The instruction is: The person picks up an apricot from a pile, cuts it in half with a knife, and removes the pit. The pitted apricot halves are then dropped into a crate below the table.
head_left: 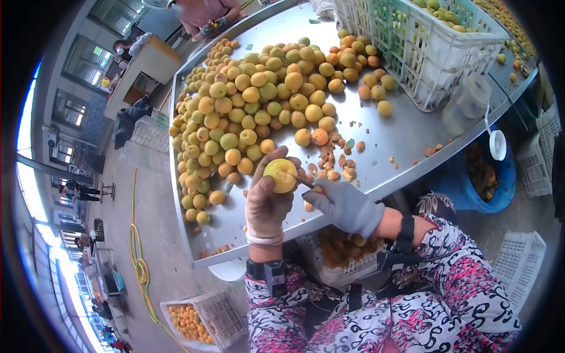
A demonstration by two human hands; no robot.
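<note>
My left hand (269, 203), in a pale glove, holds up a yellow-green fruit (281, 176) over the front edge of the metal table (394, 170). A grey glove covers my right hand (344, 207), which is closed round a small knife (305, 183). The knife's thin end meets the right side of the fruit. Just beyond my hands lie cut fruit pieces (329, 165), and a large heap of orange and yellow fruits (235, 106) spreads behind and to the left.
White-green crate (432, 53) at the table's back right, beside a clear plastic jug (468, 103). Blue bucket (500, 182) right of the table. Below my hands is a crate of fruit scraps (329, 270); another fruit crate (220, 320) stands lower left. A co-worker (206, 15) is across the table.
</note>
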